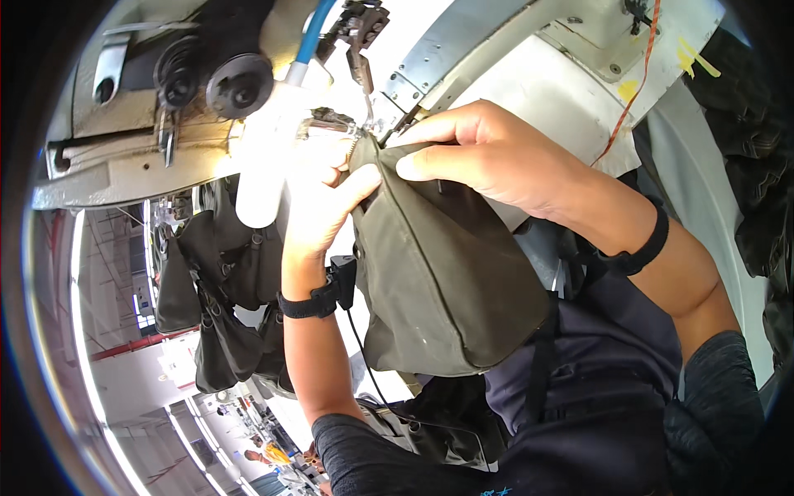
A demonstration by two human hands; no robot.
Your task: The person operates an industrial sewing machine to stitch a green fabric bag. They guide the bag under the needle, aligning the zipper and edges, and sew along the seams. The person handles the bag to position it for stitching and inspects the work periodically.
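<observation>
An olive-green canvas bag (447, 273) hangs from the bed of a sewing machine (141, 140) toward my lap, a raised seam running down its middle. Its top end lies at the presser foot (368, 112), close to the needle area. My left hand (327, 194) pinches the bag's edge just left of the seam, thumb on top; glare washes out some of its fingers. On the other side, my right hand (488, 157) grips the fabric between thumb and fingers, right beside the metal plate. The fabric's innermost edge under the foot is hard to make out.
A bright white lamp tube (269, 157) stands left of my left hand. More dark green bags (223, 281) hang at the left, and dark fabric (748, 149) is heaped at the far right. An orange cord (633, 99) crosses the machine table. Black bands circle both wrists.
</observation>
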